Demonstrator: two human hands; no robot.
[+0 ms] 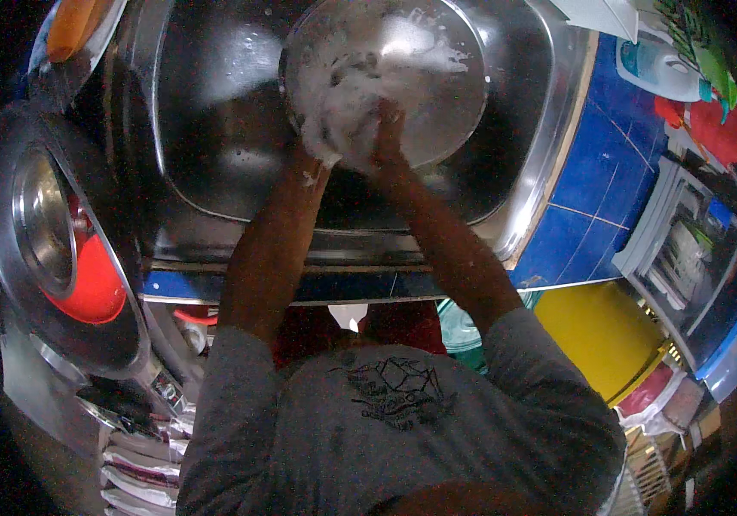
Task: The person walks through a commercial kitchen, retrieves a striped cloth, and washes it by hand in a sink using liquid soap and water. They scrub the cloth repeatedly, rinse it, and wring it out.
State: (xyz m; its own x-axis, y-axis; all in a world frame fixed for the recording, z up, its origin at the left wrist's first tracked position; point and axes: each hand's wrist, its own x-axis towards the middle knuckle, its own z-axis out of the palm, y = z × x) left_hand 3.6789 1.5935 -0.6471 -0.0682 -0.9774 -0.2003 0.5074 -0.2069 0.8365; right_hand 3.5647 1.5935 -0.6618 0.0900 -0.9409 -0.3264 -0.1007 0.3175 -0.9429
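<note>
A wide round metal vessel (436, 122), wet and streaked with whitish suds, lies in a stainless steel sink (220, 129). My left hand (320, 138) is at the near left edge of the vessel. Foam and blur hide most of its fingers, and suds cling to the wrist. Just right of it, my right hand (390, 122) reaches over the vessel's near side, its fingers blurred. Whether either hand grips the rim or something under the foam cannot be made out.
Left of the sink stands a large metal basin (113, 342) containing a round metal dish (43, 219) and a red bowl (101, 284). Blue tiles (590, 193) border the sink on the right. Beyond them are a pale blue plastic container (658, 71) and a grey-rimmed clear bin (684, 258).
</note>
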